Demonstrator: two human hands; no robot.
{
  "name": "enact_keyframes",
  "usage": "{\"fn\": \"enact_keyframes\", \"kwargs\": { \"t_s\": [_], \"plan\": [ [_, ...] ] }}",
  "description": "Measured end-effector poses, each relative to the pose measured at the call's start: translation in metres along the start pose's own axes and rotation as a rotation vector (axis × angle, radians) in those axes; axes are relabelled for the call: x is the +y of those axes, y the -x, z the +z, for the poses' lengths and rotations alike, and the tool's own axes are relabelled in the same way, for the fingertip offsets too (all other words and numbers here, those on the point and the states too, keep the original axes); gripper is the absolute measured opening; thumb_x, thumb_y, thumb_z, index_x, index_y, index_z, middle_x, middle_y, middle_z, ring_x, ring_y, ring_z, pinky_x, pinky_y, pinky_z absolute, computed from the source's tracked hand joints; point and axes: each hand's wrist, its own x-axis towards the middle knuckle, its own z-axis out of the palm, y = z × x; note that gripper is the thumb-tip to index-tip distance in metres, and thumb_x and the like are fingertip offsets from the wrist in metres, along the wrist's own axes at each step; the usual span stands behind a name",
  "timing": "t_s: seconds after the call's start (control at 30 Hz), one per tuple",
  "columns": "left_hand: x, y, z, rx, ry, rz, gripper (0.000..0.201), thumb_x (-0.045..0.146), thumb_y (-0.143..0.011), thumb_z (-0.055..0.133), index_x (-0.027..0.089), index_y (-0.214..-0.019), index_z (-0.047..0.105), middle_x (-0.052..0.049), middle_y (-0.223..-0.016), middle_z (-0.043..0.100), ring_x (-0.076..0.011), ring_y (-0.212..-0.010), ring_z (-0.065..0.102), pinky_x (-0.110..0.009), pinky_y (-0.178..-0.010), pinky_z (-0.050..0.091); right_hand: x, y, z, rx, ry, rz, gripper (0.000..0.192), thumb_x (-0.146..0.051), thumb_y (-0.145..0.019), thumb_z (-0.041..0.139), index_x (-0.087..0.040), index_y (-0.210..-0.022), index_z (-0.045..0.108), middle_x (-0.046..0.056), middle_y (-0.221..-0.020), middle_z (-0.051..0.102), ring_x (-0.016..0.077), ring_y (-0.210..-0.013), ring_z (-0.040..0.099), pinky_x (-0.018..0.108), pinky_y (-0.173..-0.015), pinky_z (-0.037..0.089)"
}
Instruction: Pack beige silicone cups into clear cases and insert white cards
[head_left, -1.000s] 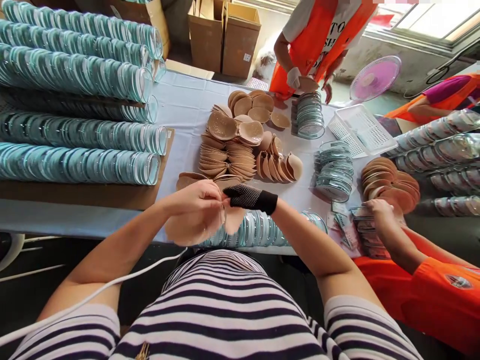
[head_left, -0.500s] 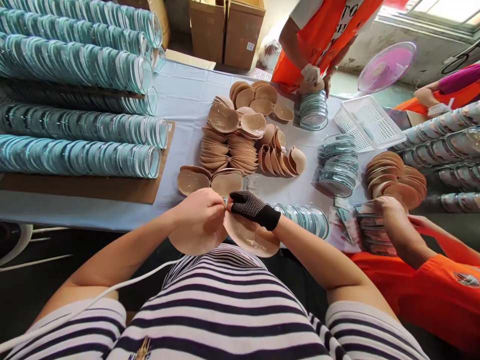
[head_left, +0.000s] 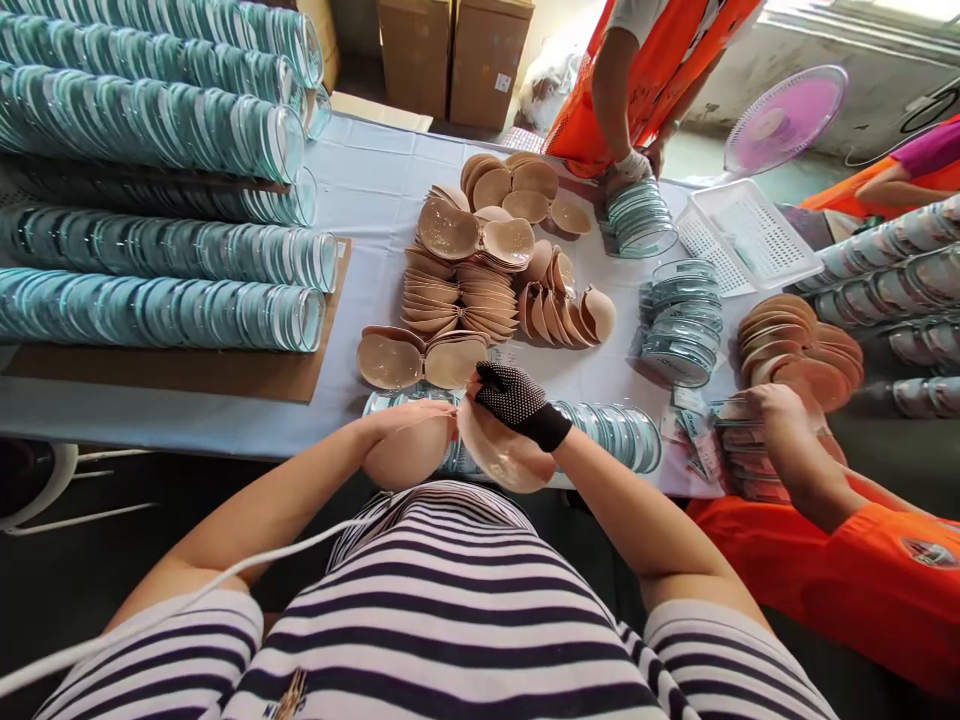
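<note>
From the head camera, the person's left hand [head_left: 409, 425] cups one beige pad [head_left: 405, 455] from above, its grip closed round the upper edge, while the right hand [head_left: 517, 400], in a black dotted glove, pinches the top rim of a second pad [head_left: 499, 462] whose hollow side faces the camera. Both pads hang just in front of the striped shirt [head_left: 450, 600], at the near edge of the desk [head_left: 375, 210], and they meet or nearly meet between the two hands. Just behind them lies a row of clear round shells [head_left: 615, 435], and beyond that an open joined pair of cups [head_left: 420, 358] and stacks of more cups [head_left: 461, 295]. Long rolls of clear shells [head_left: 157, 310] fill the left of the desk. The pads look light, soft and easily bent, probably a little tacky on the inner face, so the rim seems the best place to hold them. On the right a co-worker's hand [head_left: 772, 410] rests on a stack of packets [head_left: 731, 445]; another person in orange [head_left: 660, 50] stands at the far side.
</note>
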Motion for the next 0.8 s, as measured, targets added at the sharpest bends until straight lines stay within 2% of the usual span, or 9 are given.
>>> {"fn": "enact_keyframes", "kwargs": {
  "t_s": [0.1,0.23,0.3,0.43,0.5,0.6,0.63,0.7,0.8],
  "plan": [
    [0.004,0.005,0.001,-0.020,0.166,0.026,0.033,0.045,-0.085,0.058,0.014,-0.083,0.070,-0.007,-0.088,0.069,-0.0179,-0.085,0.060,-0.027,-0.079,0.045,-0.001,0.002,-0.012,-0.175,0.013,-0.039,0.011,-0.028,-0.078,0.055,-0.017,-0.076,0.057,0.001,-0.075,0.062,0.0137,-0.071,0.053,0.028,-0.071,0.044],
    [0.019,0.010,0.008,-0.133,0.041,-0.010,0.030,0.042,-0.081,0.066,0.014,-0.073,0.072,-0.005,-0.075,0.065,-0.0151,-0.076,0.056,-0.024,-0.073,0.043,-0.002,0.013,-0.014,-0.618,-0.199,0.058,0.027,-0.041,-0.083,0.056,-0.015,-0.080,0.061,-0.002,-0.069,0.055,0.0100,-0.063,0.046,0.023,-0.061,0.041],
    [0.026,0.011,0.010,-0.116,-0.014,-0.030,0.031,0.041,-0.082,0.065,0.013,-0.071,0.071,-0.004,-0.074,0.063,-0.0139,-0.074,0.054,-0.023,-0.070,0.041,-0.002,0.019,-0.009,-0.748,-0.255,0.120,0.035,-0.048,-0.082,0.059,-0.013,-0.083,0.064,-0.003,-0.066,0.054,0.0090,-0.060,0.044,0.023,-0.057,0.038],
    [0.029,0.012,0.012,-0.091,0.018,-0.014,0.033,0.043,-0.081,0.066,0.013,-0.069,0.070,-0.003,-0.072,0.060,-0.0131,-0.071,0.051,-0.023,-0.068,0.038,0.004,0.029,0.001,-0.680,-0.340,0.091,0.037,-0.049,-0.079,0.063,-0.013,-0.081,0.066,-0.001,-0.069,0.058,0.0101,-0.063,0.048,0.024,-0.060,0.041],
    [0.025,0.011,0.014,-0.112,0.107,0.049,0.033,0.044,-0.078,0.068,0.013,-0.068,0.070,-0.004,-0.072,0.061,-0.0139,-0.072,0.051,-0.024,-0.069,0.039,0.008,0.032,-0.002,-0.624,-0.285,-0.024,0.035,-0.048,-0.082,0.062,-0.014,-0.081,0.065,0.001,-0.073,0.062,0.0126,-0.067,0.053,0.026,-0.065,0.045],
    [0.009,-0.001,0.013,-0.073,0.204,0.114,0.031,0.042,-0.077,0.069,0.013,-0.067,0.071,-0.004,-0.071,0.062,-0.0146,-0.073,0.052,-0.024,-0.070,0.040,0.013,0.029,-0.019,-0.463,-0.034,-0.276,0.029,-0.043,-0.087,0.056,-0.015,-0.084,0.066,0.007,-0.083,0.068,0.0174,-0.077,0.059,0.033,-0.077,0.049],
    [0.002,-0.007,0.011,-0.016,0.211,0.093,0.029,0.040,-0.076,0.070,0.013,-0.067,0.071,-0.003,-0.069,0.062,-0.0144,-0.071,0.052,-0.024,-0.069,0.039,0.013,0.025,-0.025,-0.402,0.075,-0.355,0.028,-0.040,-0.088,0.054,-0.016,-0.084,0.067,0.009,-0.084,0.069,0.0184,-0.079,0.059,0.036,-0.082,0.049],
    [-0.012,-0.023,0.004,0.206,0.259,0.024,0.022,0.031,-0.071,0.076,0.012,-0.064,0.070,-0.001,-0.061,0.060,-0.0141,-0.066,0.052,-0.024,-0.065,0.039,0.007,0.013,-0.030,-0.342,0.291,-0.501,0.024,-0.035,-0.089,0.053,-0.018,-0.083,0.069,0.010,-0.084,0.069,0.0199,-0.082,0.060,0.043,-0.094,0.045],
    [-0.029,-0.043,-0.008,0.589,0.409,0.023,0.017,0.022,-0.067,0.080,0.010,-0.063,0.068,0.000,-0.060,0.061,-0.0156,-0.065,0.056,-0.026,-0.066,0.044,-0.011,-0.003,-0.008,-0.432,0.530,-0.693,0.016,-0.032,-0.086,0.059,-0.023,-0.085,0.072,0.007,-0.094,0.070,0.0250,-0.104,0.058,0.055,-0.109,0.030]
  ]
}}
